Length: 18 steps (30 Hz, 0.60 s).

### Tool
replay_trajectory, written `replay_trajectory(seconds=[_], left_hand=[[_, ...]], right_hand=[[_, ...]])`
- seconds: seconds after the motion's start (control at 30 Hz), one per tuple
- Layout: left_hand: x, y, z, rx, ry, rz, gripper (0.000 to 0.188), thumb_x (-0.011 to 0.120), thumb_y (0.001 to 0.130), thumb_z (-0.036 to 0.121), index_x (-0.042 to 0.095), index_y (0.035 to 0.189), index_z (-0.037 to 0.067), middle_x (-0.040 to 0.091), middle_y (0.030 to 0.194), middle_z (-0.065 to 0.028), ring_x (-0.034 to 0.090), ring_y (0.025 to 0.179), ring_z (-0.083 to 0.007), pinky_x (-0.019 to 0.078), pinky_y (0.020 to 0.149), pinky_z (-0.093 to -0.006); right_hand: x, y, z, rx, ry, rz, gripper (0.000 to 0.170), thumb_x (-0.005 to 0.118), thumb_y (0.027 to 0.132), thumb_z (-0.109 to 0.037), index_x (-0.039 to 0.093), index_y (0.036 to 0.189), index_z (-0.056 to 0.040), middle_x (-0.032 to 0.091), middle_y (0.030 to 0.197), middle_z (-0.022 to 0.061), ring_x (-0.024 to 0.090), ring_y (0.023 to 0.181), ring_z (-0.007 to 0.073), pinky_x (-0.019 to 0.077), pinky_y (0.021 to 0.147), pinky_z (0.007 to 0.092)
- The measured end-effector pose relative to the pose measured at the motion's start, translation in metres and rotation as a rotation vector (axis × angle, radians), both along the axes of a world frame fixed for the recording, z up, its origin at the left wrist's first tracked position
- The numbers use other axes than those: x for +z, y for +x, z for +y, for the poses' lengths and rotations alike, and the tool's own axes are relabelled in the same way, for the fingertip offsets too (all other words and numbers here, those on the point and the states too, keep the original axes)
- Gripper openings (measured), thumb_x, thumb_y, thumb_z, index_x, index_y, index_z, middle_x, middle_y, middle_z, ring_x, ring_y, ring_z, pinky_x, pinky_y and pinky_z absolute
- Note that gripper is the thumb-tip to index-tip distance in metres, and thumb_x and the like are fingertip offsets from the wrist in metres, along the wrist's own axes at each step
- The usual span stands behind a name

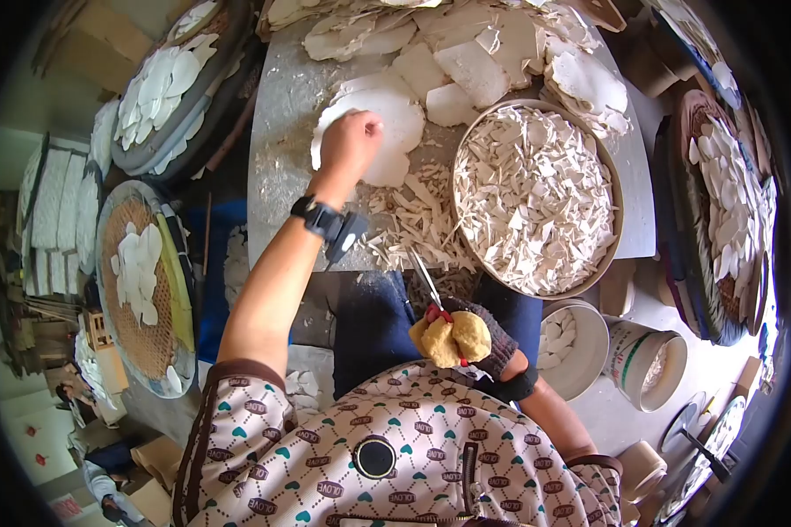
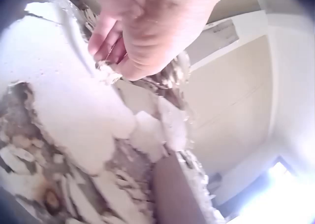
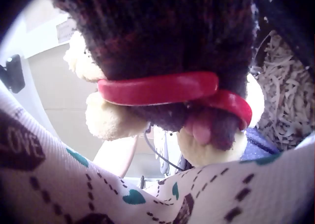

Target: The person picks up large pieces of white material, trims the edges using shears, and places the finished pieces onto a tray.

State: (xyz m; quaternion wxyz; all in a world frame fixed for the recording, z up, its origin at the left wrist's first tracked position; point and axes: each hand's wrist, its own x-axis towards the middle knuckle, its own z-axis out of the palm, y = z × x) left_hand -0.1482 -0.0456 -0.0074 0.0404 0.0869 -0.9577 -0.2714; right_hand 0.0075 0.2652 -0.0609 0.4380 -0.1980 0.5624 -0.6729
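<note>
A bare left hand is over a broad flat white piece on the table. In the left wrist view, the thumb and fingers of that hand pinch the ragged edge of the flat white piece. Low in front of the body, the gloved right hand grips scissors, whose blades point toward the table. Yellow foam pads the scissors' handles. The right wrist view shows the dark knit glove around red handles; the blades are hidden there.
A round tub of white scraps stands right of the flat piece. Loose trimmings lie between them, and more flat pieces are piled at the back. Buckets stand below right; round trays of white pieces stand at the left.
</note>
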Motion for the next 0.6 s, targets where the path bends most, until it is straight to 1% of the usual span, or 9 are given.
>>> replay_trajectory(seconds=[0.07, 0.17, 0.2, 0.27, 0.33, 0.4, 0.47, 0.57, 0.6], left_hand=[[0.013, 0.018, 0.010, -0.080, 0.405, -0.140, 0.034, 0.066, 0.075, 0.019, 0.061, 0.103, 0.001, 0.058, 0.111, -0.0149, 0.057, 0.098, -0.0247, 0.0449, 0.084, -0.0311], [0.002, 0.030, 0.022, -0.114, 0.270, 0.134, 0.047, 0.068, 0.076, 0.026, 0.057, 0.111, -0.003, 0.056, 0.117, -0.0163, 0.055, 0.106, -0.0231, 0.0422, 0.089, -0.0286], [0.019, 0.029, 0.026, -0.128, 0.039, 0.056, 0.073, 0.068, 0.073, 0.041, 0.043, 0.126, -0.004, 0.045, 0.127, -0.0233, 0.042, 0.121, -0.0297, 0.0343, 0.099, -0.0372], [0.010, 0.022, 0.039, 0.081, -0.227, -0.081, 0.091, 0.066, 0.070, 0.053, 0.031, 0.133, -0.002, 0.032, 0.134, -0.0281, 0.028, 0.129, -0.0348, 0.0256, 0.103, -0.0443], [-0.004, 0.013, 0.039, 0.193, -0.282, -0.285, 0.114, 0.060, 0.064, 0.068, 0.010, 0.140, 0.001, 0.008, 0.141, -0.0334, 0.006, 0.134, -0.0432, 0.0115, 0.106, -0.0544], [-0.013, 0.012, 0.047, 0.256, -0.354, -0.291, 0.111, 0.061, 0.065, 0.064, 0.010, 0.140, 0.000, 0.010, 0.141, -0.0335, 0.008, 0.134, -0.0433, 0.0121, 0.106, -0.0536], [-0.009, 0.008, 0.052, 0.268, -0.387, -0.374, 0.100, 0.060, 0.072, 0.050, 0.009, 0.140, -0.002, 0.011, 0.141, -0.0327, 0.011, 0.132, -0.0459, 0.0165, 0.106, -0.0522], [-0.010, 0.009, 0.045, 0.221, -0.283, -0.186, 0.079, 0.058, 0.074, 0.032, 0.022, 0.133, -0.007, 0.028, 0.129, -0.0363, 0.029, 0.122, -0.0494, 0.0348, 0.096, -0.0516], [0.007, 0.012, 0.038, 0.151, -0.186, -0.143, 0.065, 0.053, 0.076, 0.025, 0.030, 0.126, -0.008, 0.035, 0.123, -0.0359, 0.043, 0.112, -0.0454, 0.0434, 0.088, -0.0457]], right_hand=[[-0.003, 0.001, 0.002, 0.000, -0.021, -0.118, 0.026, 0.059, 0.082, -0.004, 0.057, 0.108, -0.0022, 0.060, 0.105, 0.0053, 0.057, 0.091, 0.0107, 0.0462, 0.082, 0.0258], [0.001, 0.002, -0.005, -0.084, -0.107, -0.346, 0.025, 0.058, 0.083, -0.003, 0.057, 0.108, -0.0014, 0.059, 0.105, 0.0047, 0.056, 0.091, 0.0102, 0.0455, 0.083, 0.0248], [0.008, 0.000, -0.008, -0.089, -0.128, -0.457, 0.025, 0.058, 0.083, -0.003, 0.057, 0.108, -0.0011, 0.059, 0.104, 0.0046, 0.056, 0.092, 0.0099, 0.0447, 0.085, 0.0245], [0.004, 0.000, -0.011, -0.137, -0.161, -0.754, 0.026, 0.058, 0.084, -0.002, 0.057, 0.109, -0.0012, 0.059, 0.104, 0.0047, 0.056, 0.092, 0.0099, 0.0446, 0.086, 0.0246], [0.003, 0.001, -0.011, -0.115, -0.139, -0.666, 0.026, 0.057, 0.084, -0.003, 0.056, 0.110, -0.0013, 0.059, 0.104, 0.0046, 0.056, 0.092, 0.0100, 0.0445, 0.086, 0.0247], [0.005, 0.002, -0.009, -0.025, -0.063, -0.196, 0.026, 0.057, 0.085, -0.004, 0.056, 0.111, -0.0013, 0.059, 0.103, 0.0043, 0.056, 0.092, 0.0101, 0.0443, 0.086, 0.0246], [0.000, 0.003, -0.006, -0.011, -0.041, -0.038, 0.026, 0.057, 0.085, -0.003, 0.056, 0.111, -0.0011, 0.059, 0.103, 0.0044, 0.056, 0.093, 0.0103, 0.0443, 0.087, 0.0246], [0.002, 0.002, -0.001, 0.019, 0.000, 0.032, 0.026, 0.055, 0.085, -0.002, 0.056, 0.111, -0.0013, 0.059, 0.103, 0.0047, 0.056, 0.094, 0.0110, 0.0445, 0.087, 0.0254], [0.004, 0.001, 0.000, 0.031, 0.011, 0.029, 0.026, 0.055, 0.085, -0.002, 0.056, 0.111, -0.0015, 0.059, 0.103, 0.0048, 0.056, 0.095, 0.0113, 0.0445, 0.087, 0.0257]])
